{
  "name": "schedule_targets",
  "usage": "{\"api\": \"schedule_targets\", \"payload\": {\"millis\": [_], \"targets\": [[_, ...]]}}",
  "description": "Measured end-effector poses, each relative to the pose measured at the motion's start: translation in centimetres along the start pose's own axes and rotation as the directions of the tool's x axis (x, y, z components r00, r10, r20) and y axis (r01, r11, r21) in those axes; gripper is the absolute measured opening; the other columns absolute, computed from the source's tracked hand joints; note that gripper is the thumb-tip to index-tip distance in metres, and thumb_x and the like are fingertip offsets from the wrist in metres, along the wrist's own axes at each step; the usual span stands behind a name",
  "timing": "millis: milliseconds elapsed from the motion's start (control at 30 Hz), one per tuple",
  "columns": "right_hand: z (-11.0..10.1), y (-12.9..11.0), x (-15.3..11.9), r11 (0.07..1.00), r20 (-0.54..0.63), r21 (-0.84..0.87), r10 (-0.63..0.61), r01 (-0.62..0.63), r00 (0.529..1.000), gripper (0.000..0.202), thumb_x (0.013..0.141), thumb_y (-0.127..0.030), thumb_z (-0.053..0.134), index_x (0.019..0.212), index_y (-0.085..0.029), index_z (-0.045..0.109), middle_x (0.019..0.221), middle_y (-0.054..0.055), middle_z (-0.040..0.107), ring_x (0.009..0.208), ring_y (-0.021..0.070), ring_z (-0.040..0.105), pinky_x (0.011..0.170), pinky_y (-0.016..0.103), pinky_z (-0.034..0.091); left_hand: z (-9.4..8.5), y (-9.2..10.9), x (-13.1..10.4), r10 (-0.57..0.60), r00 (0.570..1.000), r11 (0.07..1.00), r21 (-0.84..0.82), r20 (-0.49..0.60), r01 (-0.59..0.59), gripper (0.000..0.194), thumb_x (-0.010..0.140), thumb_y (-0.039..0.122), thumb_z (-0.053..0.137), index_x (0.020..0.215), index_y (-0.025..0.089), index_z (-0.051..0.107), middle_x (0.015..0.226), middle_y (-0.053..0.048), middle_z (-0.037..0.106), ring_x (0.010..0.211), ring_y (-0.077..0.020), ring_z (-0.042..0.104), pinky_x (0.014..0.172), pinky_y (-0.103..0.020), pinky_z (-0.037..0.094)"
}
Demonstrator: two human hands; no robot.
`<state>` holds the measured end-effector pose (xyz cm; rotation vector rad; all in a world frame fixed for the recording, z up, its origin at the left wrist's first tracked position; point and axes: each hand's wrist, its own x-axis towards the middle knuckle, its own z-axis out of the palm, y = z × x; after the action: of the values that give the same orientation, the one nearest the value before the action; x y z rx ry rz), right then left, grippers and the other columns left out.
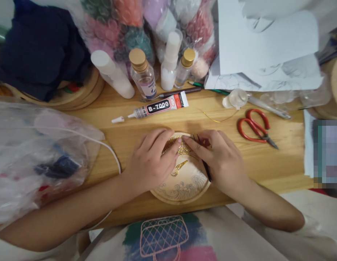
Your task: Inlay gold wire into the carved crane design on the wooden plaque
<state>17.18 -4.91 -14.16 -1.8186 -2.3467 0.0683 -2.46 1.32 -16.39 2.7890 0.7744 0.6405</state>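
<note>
While the wooden table [266, 166] carries a clear plastic bag [110, 27] of coloured bundles [138, 41], the round wooden board [184, 174] lies nearer; the left hand [150, 159] rests on it, whether grasping, I cannot tell. The right hand [225, 156] grips black tweezers [206, 172]. Behind, a labelled bottle [145, 80] seems containing clear liquid.

Through my camera I see the disc [194, 169] on the worktop [277, 165], partly under the left hand [152, 161] and the right hand [224, 159]; the tweezers [206, 170] are in the right one. Behind the disc lies the glue tube [159, 106], then the bottles [145, 79]. The cutters [265, 136] lie to the right, the papers [269, 47] behind them. At left is the plastic bag [54, 145].
</note>
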Motion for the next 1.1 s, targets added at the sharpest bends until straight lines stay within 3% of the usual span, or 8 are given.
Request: {"api": "schedule_targets", "payload": {"millis": [533,867,1000,1100], "targets": [[0.08,-0.67,0.14,1.000,-0.024,-0.026,0.006,-0.007,1.000,0.032,0.100,-0.020,0.037,0.114,-0.024,0.066,0.082,0.006,0.063,0.074,0.0190,0.054,0.061,0.031,0.039,-0.20,0.11,0.34,0.033,0.999,0.996,0.078,-0.012,-0.032,0.026,0.087,0.019,0.060,0.110,0.009,0.067,0.111,-0.017,0.065,0.104,-0.0293,0.059,0.085,-0.043,0.054],[-0.01,-0.68,0.17,0.990,-0.052,-0.122,-0.082,0.075,0.995,0.033,0.099,-0.015,0.036,0.115,-0.018,0.065,0.082,0.008,0.062,0.074,0.0192,0.053,0.060,0.030,0.040,-0.19,0.20,0.38,0.031,1.000,0.995,0.097,-0.001,-0.031,0.026,0.087,0.019,0.059,0.111,0.010,0.066,0.111,-0.017,0.065,0.105,-0.0288,0.059,0.085,-0.042,0.053],[0.01,-0.55,0.01,0.997,-0.072,-0.062,-0.044,0.040,0.996,0.030,0.099,-0.018,0.039,0.116,-0.019,0.064,0.082,0.007,0.062,0.074,0.0188,0.054,0.061,0.030,0.042,-0.21,0.11,0.33,0.033,0.999,0.996,0.079,-0.015,-0.032,0.026,0.086,0.019,0.060,0.109,0.009,0.067,0.110,-0.017,0.065,0.104,-0.0296,0.059,0.086,-0.042,0.053],[-0.14,-0.18,-0.10,0.994,-0.103,0.105,-0.015,0.026,0.995,0.028,0.097,-0.020,0.043,0.115,-0.020,0.064,0.085,0.008,0.061,0.074,0.0195,0.056,0.061,0.032,0.046,-0.24,0.08,0.31,0.038,0.999,0.997,0.073,-0.028,-0.036,0.026,0.086,0.018,0.061,0.109,0.009,0.067,0.110,-0.016,0.065,0.105,-0.0288,0.058,0.087,-0.042,0.052]]}}
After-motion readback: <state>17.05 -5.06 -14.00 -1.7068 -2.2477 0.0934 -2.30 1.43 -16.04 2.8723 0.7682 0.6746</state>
